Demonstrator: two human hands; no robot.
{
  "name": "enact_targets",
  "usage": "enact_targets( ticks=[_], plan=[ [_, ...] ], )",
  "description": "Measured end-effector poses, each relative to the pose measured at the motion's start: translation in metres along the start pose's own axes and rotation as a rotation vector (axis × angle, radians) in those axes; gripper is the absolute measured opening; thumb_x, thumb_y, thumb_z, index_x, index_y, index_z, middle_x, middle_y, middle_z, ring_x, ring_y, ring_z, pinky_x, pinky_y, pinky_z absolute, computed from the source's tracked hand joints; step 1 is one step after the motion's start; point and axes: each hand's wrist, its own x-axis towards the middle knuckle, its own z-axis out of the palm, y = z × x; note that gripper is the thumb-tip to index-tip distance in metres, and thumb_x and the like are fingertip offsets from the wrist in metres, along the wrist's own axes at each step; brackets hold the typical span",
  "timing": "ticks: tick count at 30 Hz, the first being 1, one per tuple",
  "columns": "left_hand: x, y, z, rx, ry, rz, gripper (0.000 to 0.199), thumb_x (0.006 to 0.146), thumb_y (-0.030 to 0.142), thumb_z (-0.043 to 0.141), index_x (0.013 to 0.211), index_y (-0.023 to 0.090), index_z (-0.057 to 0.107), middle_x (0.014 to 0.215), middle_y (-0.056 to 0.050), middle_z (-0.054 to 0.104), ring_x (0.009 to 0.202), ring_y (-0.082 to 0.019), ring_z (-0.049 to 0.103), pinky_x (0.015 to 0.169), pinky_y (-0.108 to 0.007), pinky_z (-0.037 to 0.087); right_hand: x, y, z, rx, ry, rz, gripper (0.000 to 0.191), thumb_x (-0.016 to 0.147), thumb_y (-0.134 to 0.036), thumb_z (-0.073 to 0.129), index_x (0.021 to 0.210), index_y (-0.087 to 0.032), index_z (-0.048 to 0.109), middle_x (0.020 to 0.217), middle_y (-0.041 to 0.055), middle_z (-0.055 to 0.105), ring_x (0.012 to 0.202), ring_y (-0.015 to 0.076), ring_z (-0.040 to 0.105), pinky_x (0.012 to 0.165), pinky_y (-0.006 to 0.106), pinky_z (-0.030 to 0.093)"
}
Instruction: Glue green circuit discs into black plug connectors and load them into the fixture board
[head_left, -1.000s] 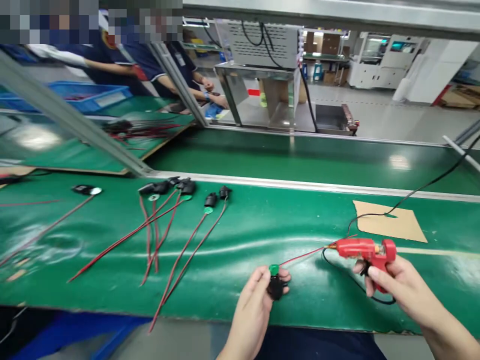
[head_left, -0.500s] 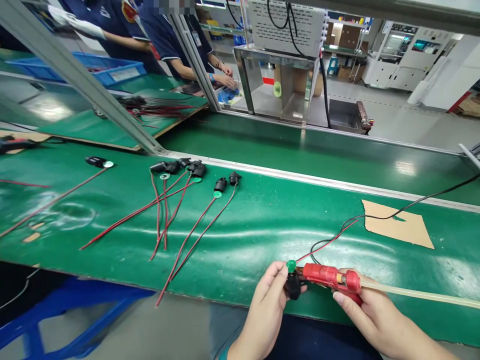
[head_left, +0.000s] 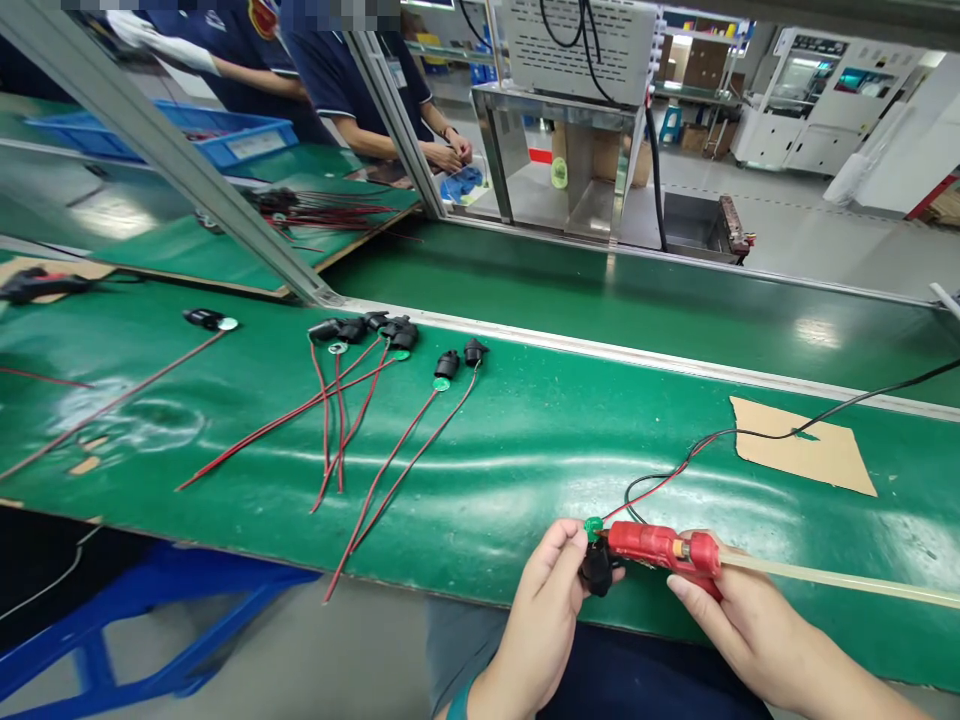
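Note:
Between the fingers of my left hand [head_left: 546, 610] is a black connector [head_left: 598, 570] with a small green disc [head_left: 592, 529] at its top and a red wire running off it. My right hand [head_left: 757, 620] is wrapped round the handle of a red hot glue gun [head_left: 660, 547]. A long pale glue stick [head_left: 840, 580] sticks out of the gun's back end to the right. The nozzle meets the connector near the green disc; whether glue is coming out is too small to tell.
Several black connectors [head_left: 367, 331] with red wires lie left of centre on the green bench [head_left: 525, 450]. A cardboard piece [head_left: 802, 450] lies at right under a black cable [head_left: 870, 398]. A metal frame post [head_left: 180, 180] slants at left. Two co-workers stand behind the bench.
The glue gun's nozzle has come a little closer to the green disc. The connector in my left hand has shifted slightly. The whole view has moved a little.

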Motion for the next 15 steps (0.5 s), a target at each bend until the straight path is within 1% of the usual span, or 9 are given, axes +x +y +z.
enact_targets(
  ticks=[4, 7, 11, 15],
  plan=[
    [-0.0004, -0.0008, 0.0, 0.005, -0.018, -0.003, 0.02, 0.091, 0.039, 0.07, 0.09, 0.02, 0.065, 0.086, -0.001, 0.067, 0.089, -0.02, 0.067, 0.086, -0.036, 0.056, 0.0, 0.0, -0.0008, -0.007, -0.027, 0.01, 0.025, 0.104, -0.032, 0.042, 0.109, -0.023, 0.065, 0.096, 0.0069, 0.067, 0.086, 0.022, 0.066, 0.084, 0.032, 0.057],
    [-0.0006, -0.0007, 0.0005, 0.01, -0.016, -0.008, 0.021, 0.09, 0.04, 0.071, 0.09, 0.019, 0.065, 0.088, -0.001, 0.068, 0.089, -0.02, 0.067, 0.086, -0.036, 0.056, 0.0002, 0.0007, -0.0011, -0.004, -0.034, 0.006, 0.025, 0.105, -0.031, 0.041, 0.112, -0.023, 0.063, 0.098, 0.0072, 0.066, 0.088, 0.0223, 0.066, 0.086, 0.032, 0.056],
    [-0.0011, -0.0007, 0.0003, 0.031, -0.019, -0.007, 0.022, 0.09, 0.04, 0.071, 0.091, 0.019, 0.065, 0.095, -0.003, 0.07, 0.095, -0.022, 0.066, 0.087, -0.036, 0.055, 0.0, 0.0014, -0.0008, -0.006, -0.045, 0.019, 0.025, 0.105, -0.031, 0.039, 0.112, -0.023, 0.062, 0.1, 0.007, 0.066, 0.089, 0.0221, 0.065, 0.087, 0.033, 0.056],
    [-0.0011, -0.0017, -0.001, 0.05, -0.039, -0.002, 0.018, 0.095, 0.037, 0.065, 0.091, 0.02, 0.064, 0.095, -0.003, 0.069, 0.098, -0.021, 0.064, 0.087, -0.034, 0.054, -0.0015, 0.0025, -0.0005, -0.035, -0.051, 0.022, 0.025, 0.106, -0.032, 0.039, 0.11, -0.023, 0.061, 0.099, 0.0067, 0.066, 0.09, 0.0225, 0.066, 0.086, 0.034, 0.056]
  ],
)
